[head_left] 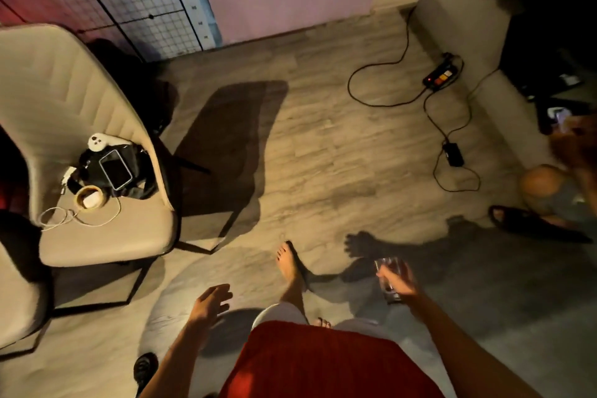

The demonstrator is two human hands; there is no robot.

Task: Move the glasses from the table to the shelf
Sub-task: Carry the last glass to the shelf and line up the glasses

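Note:
My right hand [398, 281] is closed around a clear drinking glass [387, 268], held low over the floor at the lower right. The glass is tilted and partly hidden by my fingers. My left hand [211, 302] hangs at the lower middle with its fingers apart and nothing in it. I am standing on the wood-look floor, one bare foot [289, 263] stepped forward between the two hands. No table or shelf is in view.
A beige chair [97, 236] at the left carries a phone, a game controller, cables and a small bowl. A power strip [440, 74] and cables [452, 145] lie on the floor at right. Another person's knee and sandal [542, 203] are at the right edge. A wire grid panel stands behind.

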